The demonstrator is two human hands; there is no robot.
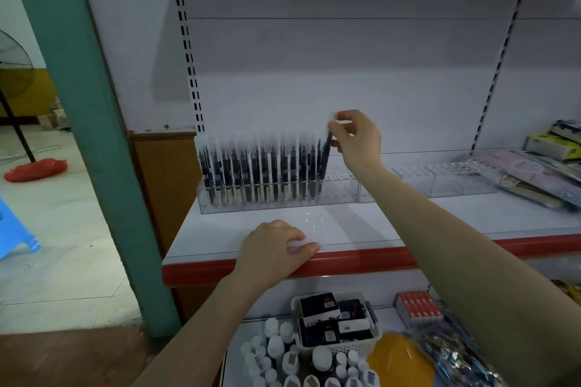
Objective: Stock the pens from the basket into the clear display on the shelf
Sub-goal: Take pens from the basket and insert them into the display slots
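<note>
White shop shelving with slotted uprights and a plain back panel; the working surface is a white shelf [361, 223] edged by a red front strip [361, 256], with a tiled floor and a green post [78, 104] to the left.

Right arm: extended forward and up across the shelf, wrist bent so the right hand [356, 138] hangs over the right end of the filled rows. Its thumb and forefinger [334, 129] are closed in a pinch on the top of a dark pen [325, 160]; the remaining fingers curl loosely beside them. The pen tilts slightly, its lower end inside the clear display [276, 198] directly below the fingertips.

Left arm: reaching forward at a lower level, left hand [273, 250] lying palm-down on the shelf's front edge. Its fingers are loosely bent, the tips resting on the shelf surface and the thumb along the red strip; it holds nothing.

The clear display stands at the back of the shelf, just beyond the left fingers. Rows of dark pens [251, 166] stand upright in it to the left of the pinching fingers; the holes to their right are vacant. A second clear holder [446, 181] sits further right.

Below the left hand, on the lower shelf, a white basket [336, 349] holds boxed items, with small white bottles [273, 352] beside it.
</note>
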